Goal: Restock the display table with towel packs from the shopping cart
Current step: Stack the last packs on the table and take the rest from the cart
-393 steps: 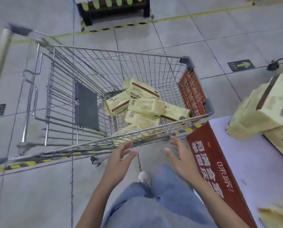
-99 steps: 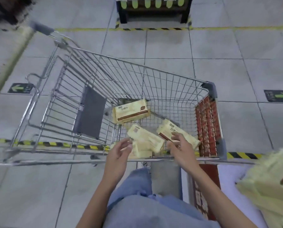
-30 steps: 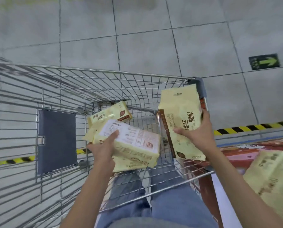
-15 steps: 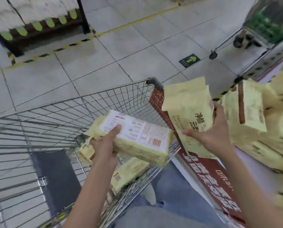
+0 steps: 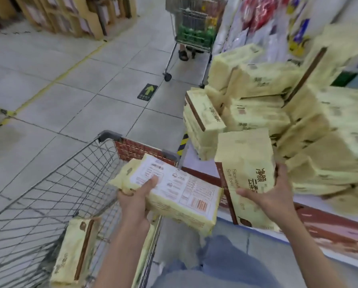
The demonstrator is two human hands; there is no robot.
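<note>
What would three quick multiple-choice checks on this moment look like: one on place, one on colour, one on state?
1. Where does the loose towel pack lie?
A. in the shopping cart
B. on the floor
C. on the display table

2. What colour is the floor arrow?
A. red
B. green
C. white

3. What is the right hand doing?
A. hanging empty
B. gripping the cart
C. holding an upright pack

Key: 1 A, it rests inside the wire basket; 2 B, green on a dark tile; 3 C, fingers wrap the pack.
</note>
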